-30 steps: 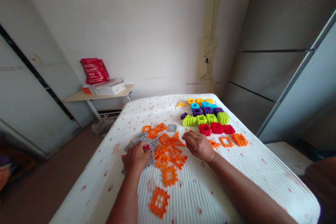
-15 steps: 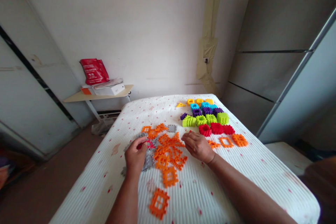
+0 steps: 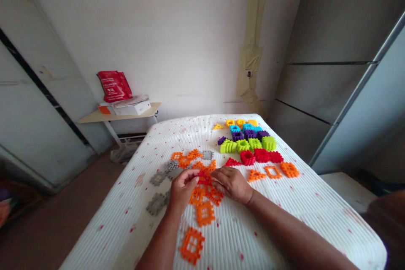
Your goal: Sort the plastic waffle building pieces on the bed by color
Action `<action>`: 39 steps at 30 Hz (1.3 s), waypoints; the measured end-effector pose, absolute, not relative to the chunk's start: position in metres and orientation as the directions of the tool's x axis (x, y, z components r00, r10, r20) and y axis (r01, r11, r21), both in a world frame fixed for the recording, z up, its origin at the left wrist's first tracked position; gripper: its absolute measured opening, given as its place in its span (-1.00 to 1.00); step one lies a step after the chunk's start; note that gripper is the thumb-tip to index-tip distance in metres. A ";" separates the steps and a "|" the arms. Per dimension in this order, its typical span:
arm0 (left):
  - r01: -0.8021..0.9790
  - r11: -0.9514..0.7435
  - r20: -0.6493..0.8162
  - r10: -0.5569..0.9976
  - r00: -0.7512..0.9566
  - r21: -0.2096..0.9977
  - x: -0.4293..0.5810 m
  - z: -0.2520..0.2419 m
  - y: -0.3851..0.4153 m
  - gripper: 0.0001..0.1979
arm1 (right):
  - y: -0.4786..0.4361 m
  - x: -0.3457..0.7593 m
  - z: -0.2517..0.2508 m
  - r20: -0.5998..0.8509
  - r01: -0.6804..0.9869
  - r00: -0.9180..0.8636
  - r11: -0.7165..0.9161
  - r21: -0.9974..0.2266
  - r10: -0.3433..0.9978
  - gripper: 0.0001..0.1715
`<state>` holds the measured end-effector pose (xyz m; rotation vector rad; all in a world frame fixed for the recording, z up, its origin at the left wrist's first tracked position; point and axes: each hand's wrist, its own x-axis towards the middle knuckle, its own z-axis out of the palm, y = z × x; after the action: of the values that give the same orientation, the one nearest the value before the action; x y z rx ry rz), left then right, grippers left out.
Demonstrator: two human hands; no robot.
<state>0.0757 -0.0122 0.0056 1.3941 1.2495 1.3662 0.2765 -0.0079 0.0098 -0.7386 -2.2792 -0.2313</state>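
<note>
Above the heap of orange interlocking plastic building pieces (image 3: 205, 213), a red interlocking building piece (image 3: 204, 177) is held between my two hands. My left hand (image 3: 182, 190) pinches its left side, thumb and forefinger closed. At its right edge, the curled fingers of my right hand (image 3: 233, 183) close on the piece; their tips are partly hidden. Grey interlocking pieces (image 3: 156, 203) lie left of my left hand. Just beyond my right hand, a red triangular piece (image 3: 233, 162) lies flat on the bed.
Rows of stacked pieces stand at the far right: yellow (image 3: 240, 122), blue (image 3: 247, 127), purple (image 3: 249, 134), green (image 3: 254, 144) and red (image 3: 262, 155). Nearer are an orange stack (image 3: 289, 169) and an orange square frame (image 3: 273, 172). A small table (image 3: 148, 109) stands beyond the bed.
My left hand has moved right with the red piece, from over the grey pieces to over the orange heap. My right hand has come nearer and left, uncovering the red triangular piece.
</note>
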 end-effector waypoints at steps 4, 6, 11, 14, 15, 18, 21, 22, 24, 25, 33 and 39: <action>0.055 -0.180 0.183 0.981 -0.064 0.982 0.082 0.008 -0.015 -0.76 | -0.009 0.274 0.007 0.672 0.551 -0.588 0.831 -0.076 0.450 -0.75; 0.045 -0.179 0.181 0.982 -0.051 0.983 0.084 0.008 -0.015 -0.77 | -0.009 0.274 0.006 0.668 0.552 -0.572 0.826 -0.115 0.475 -0.76; 0.059 -0.194 0.194 0.981 -0.009 0.979 0.085 0.004 -0.015 -0.79 | -0.013 0.270 0.003 0.620 0.526 -0.541 0.804 -0.278 0.568 -0.76; 0.124 -0.229 0.233 0.972 -0.016 0.965 0.085 0.003 -0.014 -0.84 | -0.015 0.266 0.001 0.622 0.490 -0.494 0.786 -0.377 0.607 -0.74; 0.158 -0.252 0.258 0.966 -0.021 0.955 0.085 0.002 -0.014 -0.87 | -0.016 0.265 0.000 0.625 0.481 -0.468 0.773 -0.414 0.625 -0.72; 0.260 -0.337 0.354 0.935 -0.022 0.905 0.085 0.002 -0.014 -0.89 | -0.017 0.263 -0.002 0.614 0.451 -0.383 0.720 -0.527 0.690 -0.65; 0.350 -0.419 0.443 0.896 0.010 0.838 0.085 0.003 -0.013 -0.85 | -0.017 0.262 -0.002 0.617 0.426 -0.351 0.707 -0.565 0.705 -0.62; 0.381 -0.440 0.468 0.883 0.022 0.813 0.085 0.003 -0.013 -0.85 | -0.018 0.262 -0.002 0.623 0.425 -0.350 0.711 -0.561 0.700 -0.63; 0.439 -0.469 0.502 0.863 0.045 0.766 0.085 0.003 -0.013 -0.85 | -0.018 0.261 -0.001 0.635 0.429 -0.355 0.723 -0.541 0.686 -0.65; 0.463 -0.474 0.511 0.858 0.052 0.749 0.085 0.004 -0.013 -0.85 | -0.018 0.261 0.000 0.644 0.429 -0.361 0.733 -0.528 0.675 -0.67; 0.391 -0.461 0.465 0.881 0.091 0.797 0.084 0.002 -0.014 -0.85 | -0.021 0.262 0.008 0.726 0.385 -0.447 0.845 -0.371 0.522 -0.73; 0.221 -0.414 0.387 0.909 0.158 0.883 0.081 0.004 -0.016 -0.77 | -0.025 0.263 0.013 0.719 0.360 -0.496 0.869 -0.340 0.487 -0.68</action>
<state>0.0812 -0.0160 0.0035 1.7597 1.0807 1.2912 0.2631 -0.0247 0.0135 -0.6112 -2.1428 0.1806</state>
